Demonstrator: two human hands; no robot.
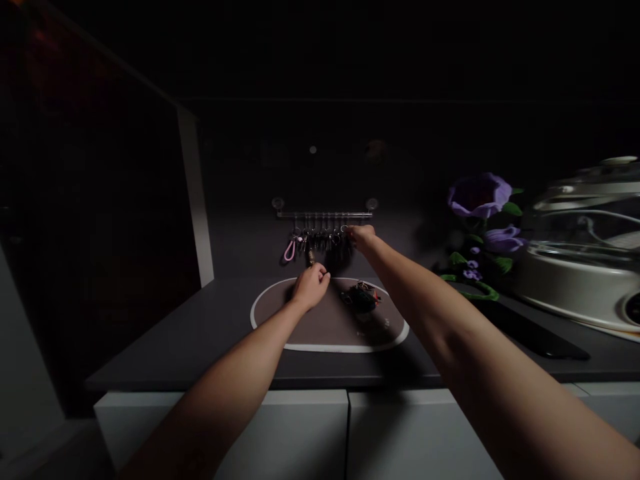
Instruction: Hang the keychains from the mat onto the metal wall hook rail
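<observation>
A clear hook rail [325,215] is fixed to the dark back wall, and several bunches of keys [320,240] hang from its hooks. A pink loop strap [290,250] hangs at the left end of the row. My right hand [361,236] is at the right end of the row, its fingers pinched at a key ring [345,229] near a hook. Lower down, my left hand [311,285] hovers over an oval mat with its fingers curled together; what they hold, if anything, is hidden. A dark pile of keys [363,297] lies on the mat, right of my left hand.
The brown oval mat [270,317] with a white rim lies on the dark counter [200,333]. To the right stand purple artificial flowers [480,195], a black flat object [540,333] and a white appliance with a clear lid [580,273]. White cabinet fronts [310,427] are below.
</observation>
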